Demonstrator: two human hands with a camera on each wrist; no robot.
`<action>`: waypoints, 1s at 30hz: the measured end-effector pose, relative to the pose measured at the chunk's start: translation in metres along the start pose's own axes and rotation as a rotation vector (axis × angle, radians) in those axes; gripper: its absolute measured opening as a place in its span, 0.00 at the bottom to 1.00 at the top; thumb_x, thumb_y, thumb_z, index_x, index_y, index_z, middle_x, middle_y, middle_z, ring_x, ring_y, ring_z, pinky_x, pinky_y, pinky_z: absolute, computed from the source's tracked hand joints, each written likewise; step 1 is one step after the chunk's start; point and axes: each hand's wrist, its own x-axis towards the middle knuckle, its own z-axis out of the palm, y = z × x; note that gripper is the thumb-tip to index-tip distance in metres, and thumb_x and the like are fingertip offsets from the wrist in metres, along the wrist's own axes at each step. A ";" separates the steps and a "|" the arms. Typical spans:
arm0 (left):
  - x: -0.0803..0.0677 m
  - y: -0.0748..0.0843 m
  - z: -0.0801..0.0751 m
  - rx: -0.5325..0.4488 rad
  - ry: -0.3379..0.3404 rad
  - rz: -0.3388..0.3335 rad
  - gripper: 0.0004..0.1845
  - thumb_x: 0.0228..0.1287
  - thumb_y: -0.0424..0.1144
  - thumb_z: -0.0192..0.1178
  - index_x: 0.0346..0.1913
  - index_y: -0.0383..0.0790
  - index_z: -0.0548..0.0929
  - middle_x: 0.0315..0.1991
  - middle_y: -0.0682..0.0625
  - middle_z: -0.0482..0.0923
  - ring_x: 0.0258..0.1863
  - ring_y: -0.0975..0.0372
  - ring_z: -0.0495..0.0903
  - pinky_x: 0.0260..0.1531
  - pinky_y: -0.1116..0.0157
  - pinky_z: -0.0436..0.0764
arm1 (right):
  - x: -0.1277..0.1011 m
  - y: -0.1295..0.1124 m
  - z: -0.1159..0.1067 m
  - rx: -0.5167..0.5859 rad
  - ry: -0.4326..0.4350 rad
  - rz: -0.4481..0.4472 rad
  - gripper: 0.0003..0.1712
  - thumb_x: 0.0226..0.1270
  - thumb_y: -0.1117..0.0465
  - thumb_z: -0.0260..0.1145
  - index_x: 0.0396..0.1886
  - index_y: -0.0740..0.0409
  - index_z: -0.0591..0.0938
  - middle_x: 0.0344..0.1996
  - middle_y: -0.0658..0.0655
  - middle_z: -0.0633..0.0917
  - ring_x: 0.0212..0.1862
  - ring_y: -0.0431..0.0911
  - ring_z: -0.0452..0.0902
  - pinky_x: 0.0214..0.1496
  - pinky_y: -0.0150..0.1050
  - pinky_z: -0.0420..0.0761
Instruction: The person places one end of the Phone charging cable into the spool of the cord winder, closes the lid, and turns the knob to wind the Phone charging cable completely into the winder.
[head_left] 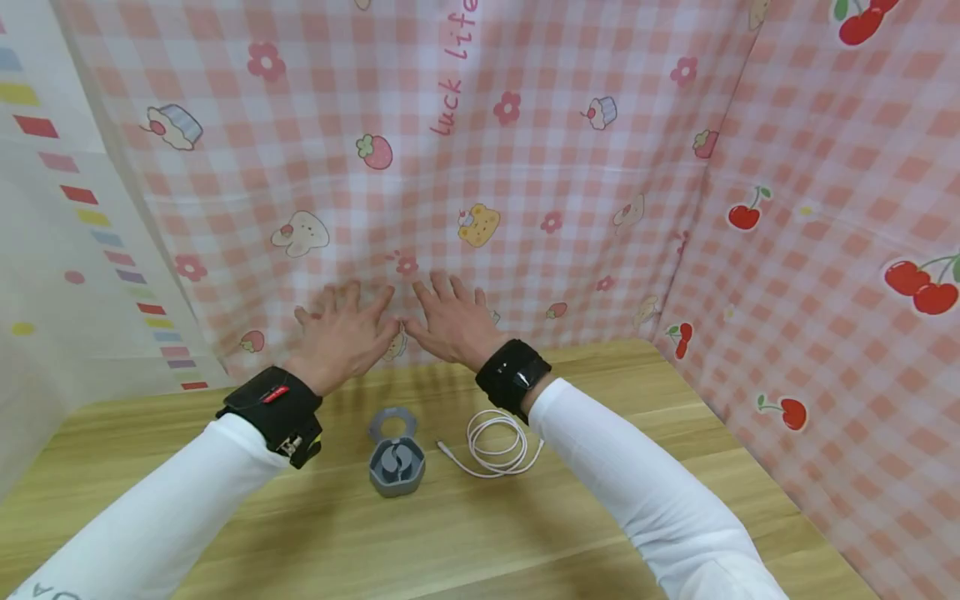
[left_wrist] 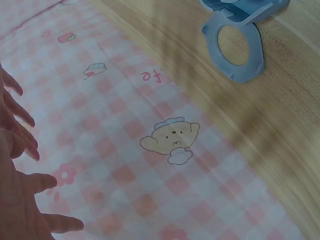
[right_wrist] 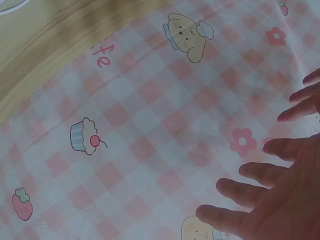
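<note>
Both hands are stretched forward over the back of the table, side by side, fingers spread and holding nothing. In the head view my left hand [head_left: 343, 340] and my right hand [head_left: 456, 323] have their thumbs close together, in front of the checked cloth. Below them on the table lies a grey six-sided case [head_left: 397, 471] with its ring-shaped lid [head_left: 393, 423] folded open toward the back; two curved pieces show inside. To its right is a coiled white cable [head_left: 498, 454]. The left wrist view shows the ring lid [left_wrist: 235, 47] at the top.
A pink checked cloth [head_left: 420, 200] with cartoon prints hangs behind the wooden table [head_left: 360, 550]. Another cherry-printed cloth [head_left: 825, 333] lines the right side, and a white sheet with coloured bars [head_left: 97, 292] stands at the left. Black bands [head_left: 513, 377] are on both wrists.
</note>
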 end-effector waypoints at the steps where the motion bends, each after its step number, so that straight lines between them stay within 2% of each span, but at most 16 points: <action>1: 0.000 0.000 0.000 0.000 0.001 -0.001 0.31 0.74 0.60 0.30 0.75 0.53 0.54 0.73 0.32 0.50 0.71 0.31 0.46 0.53 0.21 0.51 | 0.000 0.000 0.000 0.000 0.002 0.002 0.37 0.74 0.35 0.40 0.77 0.43 0.52 0.77 0.54 0.51 0.77 0.55 0.47 0.73 0.62 0.56; 9: -0.001 -0.004 0.000 -0.015 0.000 0.002 0.31 0.74 0.60 0.32 0.75 0.53 0.55 0.73 0.33 0.49 0.71 0.31 0.46 0.53 0.22 0.52 | -0.002 0.001 0.000 0.004 0.012 0.002 0.36 0.74 0.36 0.41 0.77 0.44 0.52 0.77 0.54 0.52 0.77 0.55 0.48 0.72 0.62 0.56; 19: -0.005 -0.008 0.002 -0.044 0.093 0.053 0.30 0.74 0.58 0.35 0.74 0.51 0.56 0.70 0.35 0.56 0.69 0.35 0.55 0.53 0.25 0.59 | -0.006 0.002 0.003 0.038 0.068 -0.024 0.36 0.75 0.38 0.42 0.76 0.47 0.53 0.76 0.57 0.55 0.76 0.55 0.51 0.71 0.60 0.60; 22: -0.007 -0.008 0.003 -0.080 0.136 0.095 0.30 0.75 0.56 0.36 0.74 0.49 0.56 0.69 0.35 0.58 0.68 0.36 0.58 0.53 0.29 0.64 | -0.008 0.001 0.003 0.039 0.101 -0.030 0.36 0.75 0.39 0.42 0.76 0.49 0.53 0.76 0.58 0.55 0.75 0.55 0.52 0.71 0.58 0.62; 26: -0.013 -0.012 0.010 -0.180 0.221 0.192 0.29 0.77 0.52 0.38 0.74 0.44 0.57 0.68 0.35 0.62 0.66 0.40 0.64 0.55 0.38 0.70 | -0.015 -0.001 0.005 0.064 0.170 -0.053 0.35 0.75 0.42 0.44 0.75 0.52 0.56 0.75 0.59 0.58 0.74 0.54 0.57 0.71 0.54 0.65; 30: -0.025 -0.016 0.021 -0.286 0.259 0.249 0.29 0.77 0.50 0.41 0.74 0.41 0.57 0.67 0.35 0.63 0.64 0.42 0.67 0.60 0.43 0.70 | -0.025 -0.004 0.013 0.147 0.219 -0.089 0.33 0.75 0.45 0.45 0.74 0.54 0.59 0.73 0.59 0.61 0.72 0.54 0.61 0.70 0.50 0.68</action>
